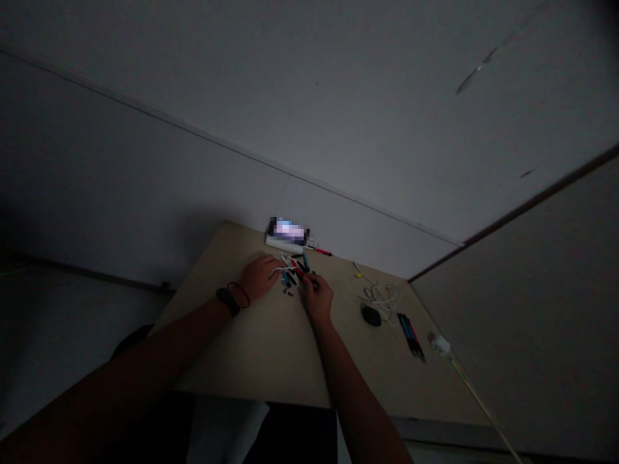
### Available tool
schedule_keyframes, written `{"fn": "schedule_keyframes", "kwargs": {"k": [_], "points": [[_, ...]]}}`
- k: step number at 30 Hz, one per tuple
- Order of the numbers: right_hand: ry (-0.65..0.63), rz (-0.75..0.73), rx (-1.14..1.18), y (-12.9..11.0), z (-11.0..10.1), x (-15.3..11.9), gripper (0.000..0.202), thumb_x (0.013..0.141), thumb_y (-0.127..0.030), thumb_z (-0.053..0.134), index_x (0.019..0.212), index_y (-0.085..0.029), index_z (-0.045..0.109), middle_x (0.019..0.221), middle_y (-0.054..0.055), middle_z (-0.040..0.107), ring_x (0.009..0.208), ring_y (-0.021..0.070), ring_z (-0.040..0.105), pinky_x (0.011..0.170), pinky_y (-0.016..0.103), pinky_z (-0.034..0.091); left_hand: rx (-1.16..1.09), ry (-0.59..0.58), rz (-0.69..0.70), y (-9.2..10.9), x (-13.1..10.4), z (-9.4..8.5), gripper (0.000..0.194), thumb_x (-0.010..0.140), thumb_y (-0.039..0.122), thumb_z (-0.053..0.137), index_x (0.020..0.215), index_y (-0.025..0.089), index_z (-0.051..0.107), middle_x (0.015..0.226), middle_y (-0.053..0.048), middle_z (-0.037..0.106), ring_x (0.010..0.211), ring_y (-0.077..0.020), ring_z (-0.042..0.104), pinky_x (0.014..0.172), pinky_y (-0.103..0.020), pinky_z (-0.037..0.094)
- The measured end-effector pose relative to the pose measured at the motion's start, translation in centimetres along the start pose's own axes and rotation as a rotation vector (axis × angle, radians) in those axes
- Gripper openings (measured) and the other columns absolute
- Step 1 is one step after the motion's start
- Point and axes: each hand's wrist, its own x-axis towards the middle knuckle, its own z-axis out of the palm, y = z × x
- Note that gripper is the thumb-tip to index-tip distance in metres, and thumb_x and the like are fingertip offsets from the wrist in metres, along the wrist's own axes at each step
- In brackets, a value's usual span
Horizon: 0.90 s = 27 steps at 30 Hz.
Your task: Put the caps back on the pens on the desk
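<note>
At the far part of the table [261, 367], the fingers of both hands are brought to one small pile of pens [285, 278]. By the left hand [258, 278], the pile's left edge is met, with a thin white cord [279, 269] lying by the fingertips; whether anything is gripped there cannot be told. By the right hand [319, 298], the pile's right side is reached, and its fingers are curled in; a dark bit is seen at the tips, but whether it is pinched cannot be told. The pile is kept between the hands, perhaps so that nothing rolls off and small parts can be picked at. It looks messy: blue, red, black and white sticks are crossed every which way, and small dark bits [290, 294] are dropped at its near side.

Past the pile, a lit phone [289, 230] is propped on a white box [285, 246], likely so that its screen can be seen. To the right of the box, a red pen [322, 252] is left. Farther right, a tangled white wire [387, 298] is spread beside a black mouse [371, 315]. Right of these, more pens [411, 336] are laid side by side, maybe to be kept neat.
</note>
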Motion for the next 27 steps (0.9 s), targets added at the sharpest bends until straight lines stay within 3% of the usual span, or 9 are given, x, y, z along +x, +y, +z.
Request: {"fn": "schedule_keyframes", "kwargs": {"k": [7,11,27], "points": [[-0.019,-0.014,0.075,-0.14,-0.25,-0.14,0.024,0.082,-0.041,0.061,0.085,-0.019,0.070,0.085,0.007,0.072,0.082,0.0224,0.065,0.076,0.034,0.052,0.059,-0.121,0.022,-0.91,-0.17,0.61,0.022,0.095,0.021,0.054,0.101,0.021,0.075,0.103,-0.009,0.071,0.097,-0.0231,0.064,0.087,-0.036,0.052],[-0.058,-0.006,0.083,-0.02,-0.20,-0.30,0.023,0.080,-0.040,0.064,0.085,-0.019,0.072,0.077,0.005,0.070,0.074,0.0204,0.061,0.070,0.032,0.050,0.027,-0.113,0.020,-0.67,-0.33,0.81,0.021,0.094,0.021,0.055,0.100,0.023,0.075,0.102,-0.008,0.071,0.096,-0.0226,0.064,0.089,-0.036,0.051],[-0.087,0.019,0.074,-0.16,-0.25,-0.43,0.024,0.080,-0.040,0.064,0.085,-0.018,0.073,0.078,0.005,0.072,0.075,0.0207,0.062,0.070,0.032,0.050,-0.005,-0.121,0.001,-0.67,-0.32,0.75,0.020,0.092,0.019,0.057,0.096,0.023,0.077,0.102,-0.008,0.072,0.097,-0.0228,0.065,0.091,-0.037,0.051]]}}
